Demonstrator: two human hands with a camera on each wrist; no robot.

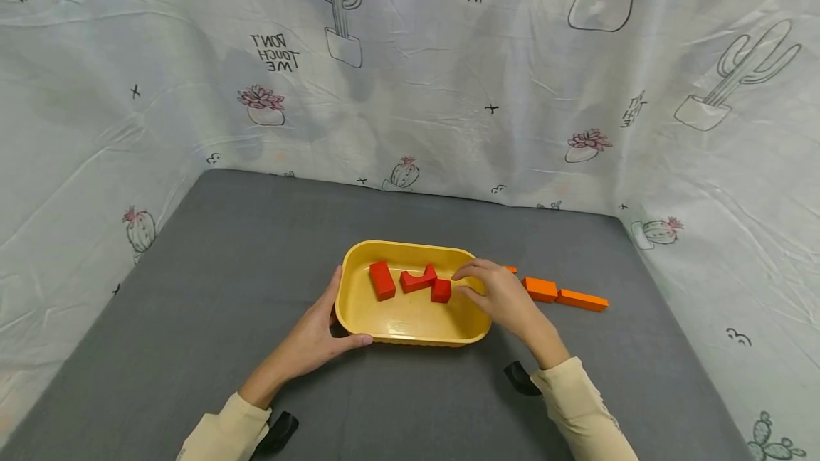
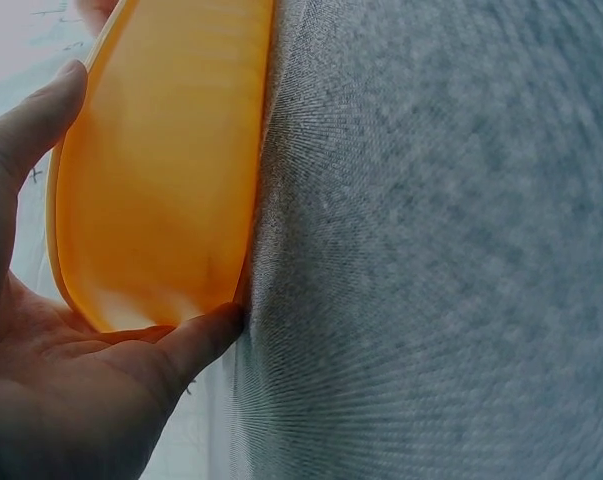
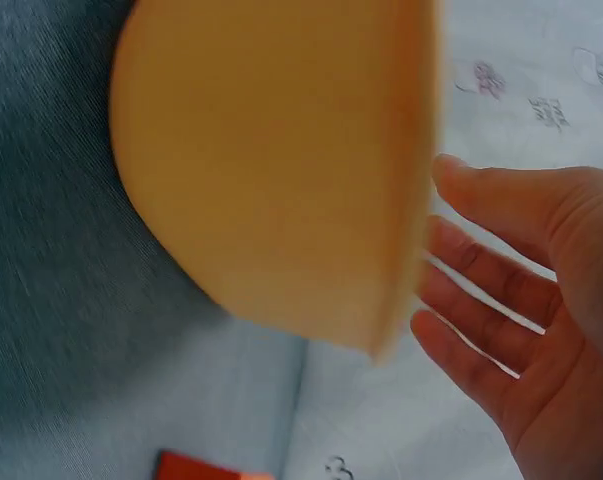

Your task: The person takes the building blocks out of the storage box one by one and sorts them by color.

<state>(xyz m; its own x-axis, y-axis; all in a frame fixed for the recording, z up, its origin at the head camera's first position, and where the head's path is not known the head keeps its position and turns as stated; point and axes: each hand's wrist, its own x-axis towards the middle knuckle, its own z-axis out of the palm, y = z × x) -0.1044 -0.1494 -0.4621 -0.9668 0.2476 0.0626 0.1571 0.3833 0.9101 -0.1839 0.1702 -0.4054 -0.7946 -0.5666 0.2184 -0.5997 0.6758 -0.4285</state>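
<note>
Right hand [image 1: 502, 296] is hovering beside the red cube [image 1: 441, 292]; left hand [image 1: 312, 336] is holding the yellow tray [image 1: 403, 323].
The right thumb and fingers are curving apart, pinching nothing, over the tray's right end; the cube is lying inside, just left of them. The left thumb and fingers are spreading around the tray's near-left part. For working well, probably this hand should be steadying the tray. Orange blocks [image 1: 540, 289] are lying outside, right.

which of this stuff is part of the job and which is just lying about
Likely part of the job:
- yellow tray, gripped by the left hand
- three red blocks inside, right hand over them
- perhaps orange blocks, untouched outside

Just surroundings:
- grey tabletop
- plant-print sheet
</note>
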